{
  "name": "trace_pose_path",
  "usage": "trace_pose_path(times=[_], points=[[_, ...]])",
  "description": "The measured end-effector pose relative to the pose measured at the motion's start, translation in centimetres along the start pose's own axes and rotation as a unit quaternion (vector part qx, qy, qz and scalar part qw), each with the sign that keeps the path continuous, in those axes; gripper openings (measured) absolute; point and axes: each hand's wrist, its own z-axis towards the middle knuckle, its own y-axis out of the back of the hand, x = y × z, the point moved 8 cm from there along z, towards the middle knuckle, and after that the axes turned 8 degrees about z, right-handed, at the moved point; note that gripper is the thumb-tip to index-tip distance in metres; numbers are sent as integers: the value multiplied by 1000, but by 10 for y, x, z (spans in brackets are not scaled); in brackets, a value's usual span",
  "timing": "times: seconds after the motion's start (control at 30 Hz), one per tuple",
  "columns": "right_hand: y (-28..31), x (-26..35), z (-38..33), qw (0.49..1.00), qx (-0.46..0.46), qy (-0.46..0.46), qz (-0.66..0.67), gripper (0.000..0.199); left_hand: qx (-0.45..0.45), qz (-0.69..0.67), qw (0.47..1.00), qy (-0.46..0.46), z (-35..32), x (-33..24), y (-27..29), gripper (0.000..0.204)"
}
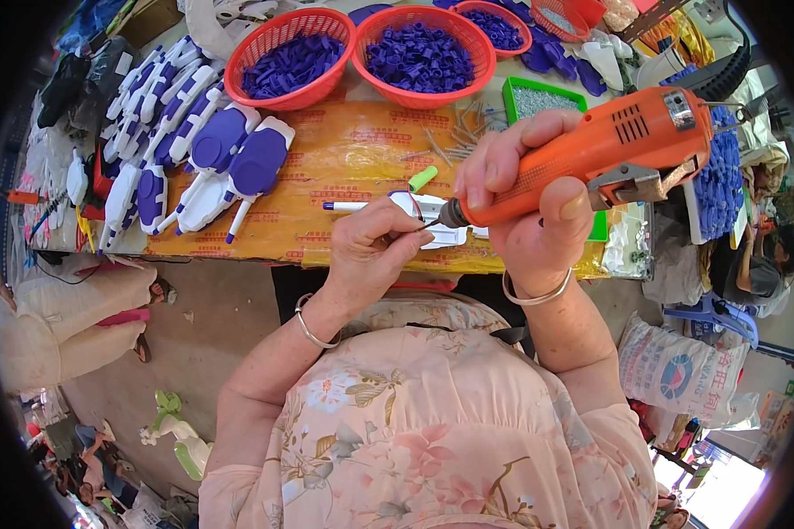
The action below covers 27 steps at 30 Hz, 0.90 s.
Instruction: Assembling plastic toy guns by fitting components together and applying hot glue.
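My right hand (538, 251) is wrapped round an orange electric screwdriver (591, 145), its body slanting down to the left. The thin dark bit points at the fingertips of my left hand (369, 249). My left thumb and forefinger are pinched together at the bit's tip; anything between them is too small to make out. Beneath both hands lies a white plastic housing (450, 236), partly covered by my fingers. A white stick with a purple end (344, 206) lies beside my left hand. Just beyond the housing is a small yellow-green cylinder (423, 179).
White-and-purple plastic assemblies (256, 159) are heaped at the left. Red baskets (344, 75) of purple parts stand at the back. A green tray (582, 104) holds small metal pieces, with loose long screws (463, 137) beside it. Yellow printed tape covers the worktop (326, 150).
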Motion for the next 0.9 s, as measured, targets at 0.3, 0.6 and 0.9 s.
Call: trace_pose_path(times=[0.3,0.6,0.9], points=[[-1,-2,-2,995,-16,20,94,50,-5,10,1000,3,-2,0,-1,9],[17,-16,-8,998,-44,-11,-52,55,81,319,937,-120,8,-22,9,55],[24,-27,-22,991,-41,-28,-122,54,92,273,950,-122,1,-1,1,53]])
